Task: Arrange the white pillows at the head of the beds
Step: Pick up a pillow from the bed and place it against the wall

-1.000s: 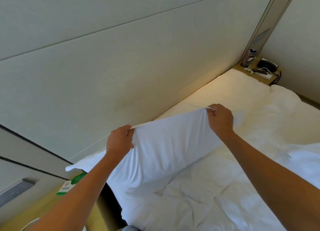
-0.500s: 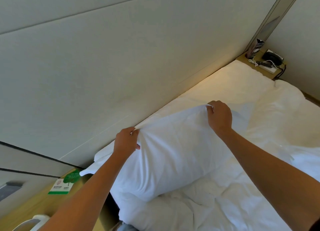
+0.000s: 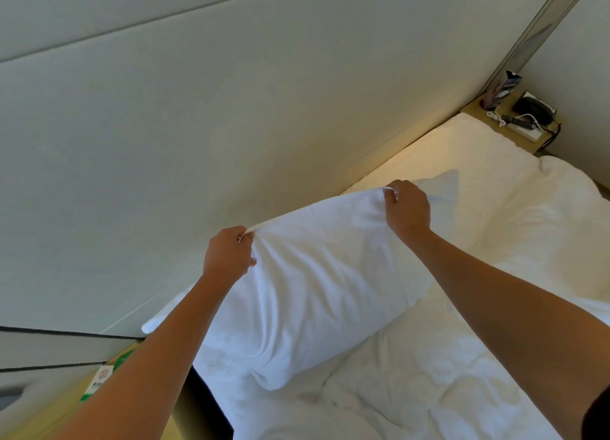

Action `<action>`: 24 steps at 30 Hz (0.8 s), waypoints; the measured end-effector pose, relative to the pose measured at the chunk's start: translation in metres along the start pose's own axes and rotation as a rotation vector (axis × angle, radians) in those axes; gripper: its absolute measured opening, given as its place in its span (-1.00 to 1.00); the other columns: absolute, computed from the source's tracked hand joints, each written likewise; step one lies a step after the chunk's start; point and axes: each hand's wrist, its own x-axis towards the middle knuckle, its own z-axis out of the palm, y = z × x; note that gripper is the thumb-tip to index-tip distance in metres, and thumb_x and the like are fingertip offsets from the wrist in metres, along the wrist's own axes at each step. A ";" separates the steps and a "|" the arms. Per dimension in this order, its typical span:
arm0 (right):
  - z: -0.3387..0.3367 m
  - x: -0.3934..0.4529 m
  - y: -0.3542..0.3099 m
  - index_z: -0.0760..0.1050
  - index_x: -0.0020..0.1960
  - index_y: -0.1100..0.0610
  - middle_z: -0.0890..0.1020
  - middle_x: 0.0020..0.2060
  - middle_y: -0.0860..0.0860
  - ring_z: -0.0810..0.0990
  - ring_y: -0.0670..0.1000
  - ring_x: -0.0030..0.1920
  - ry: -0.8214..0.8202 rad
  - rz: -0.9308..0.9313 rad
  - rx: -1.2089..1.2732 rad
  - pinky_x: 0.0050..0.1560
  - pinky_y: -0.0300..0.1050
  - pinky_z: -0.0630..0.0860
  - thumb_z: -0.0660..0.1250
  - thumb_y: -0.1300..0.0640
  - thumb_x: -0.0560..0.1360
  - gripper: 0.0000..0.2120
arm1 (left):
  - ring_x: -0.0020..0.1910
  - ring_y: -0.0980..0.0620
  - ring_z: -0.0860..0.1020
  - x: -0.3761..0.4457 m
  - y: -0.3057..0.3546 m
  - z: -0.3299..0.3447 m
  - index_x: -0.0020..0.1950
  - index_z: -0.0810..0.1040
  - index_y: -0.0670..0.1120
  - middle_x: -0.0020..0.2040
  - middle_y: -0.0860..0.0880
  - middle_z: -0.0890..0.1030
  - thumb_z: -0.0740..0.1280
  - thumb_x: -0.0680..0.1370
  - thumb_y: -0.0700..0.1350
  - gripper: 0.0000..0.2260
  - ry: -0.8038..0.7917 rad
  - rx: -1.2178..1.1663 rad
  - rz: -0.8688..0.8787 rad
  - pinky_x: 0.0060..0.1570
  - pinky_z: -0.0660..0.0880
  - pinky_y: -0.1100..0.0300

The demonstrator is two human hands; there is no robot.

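A white pillow (image 3: 317,284) stands on its long edge at the head of the bed (image 3: 445,357), leaning by the pale padded headboard (image 3: 231,126). My left hand (image 3: 227,255) pinches the pillow's top edge near its left end. My right hand (image 3: 407,205) pinches the same top edge further right. The pillow's lower part rests on the rumpled white duvet. Its left corner (image 3: 158,321) sticks out past the bed's side, partly hidden by my left forearm.
A wooden bedside shelf (image 3: 528,133) at the far right corner holds a black phone (image 3: 534,109), cables and a card stand. At lower left another wooden surface (image 3: 49,413) carries a green and white card (image 3: 102,377). A dark gap runs beside the mattress.
Both hands have kept their pinch on the top edge and shifted the pillow slightly right along the headboard; the pillow stands a little fuller and more upright.
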 end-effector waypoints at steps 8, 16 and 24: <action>0.016 0.045 -0.031 0.65 0.22 0.21 0.69 0.14 0.16 0.62 0.21 0.19 0.115 0.040 0.065 0.14 -0.05 0.47 0.21 0.15 0.70 -0.73 | -0.24 -0.18 0.66 0.036 0.014 -0.015 -0.18 0.47 -0.21 -0.31 -0.17 0.68 0.20 0.66 -0.14 -0.75 0.104 0.090 0.103 -0.15 0.55 0.02; 0.013 0.095 -0.065 0.63 0.17 0.24 0.68 0.12 0.20 0.62 0.23 0.18 0.082 -0.033 0.171 0.16 -0.04 0.44 0.22 0.16 0.67 -0.75 | -0.19 -0.21 0.57 0.072 0.021 -0.036 -0.12 0.52 -0.24 -0.27 -0.17 0.64 0.22 0.66 -0.20 -0.79 0.233 0.106 0.155 -0.24 0.40 0.10; 0.081 -0.021 -0.039 0.34 0.58 0.21 0.38 0.51 0.22 0.39 0.25 0.52 -0.187 -0.016 0.143 0.51 0.14 0.38 0.40 0.12 0.61 -0.41 | 0.14 -0.33 0.58 0.078 0.008 -0.016 0.31 0.53 -0.22 0.13 -0.27 0.64 0.20 0.70 -0.12 -0.74 0.221 0.059 0.127 -0.01 0.43 0.03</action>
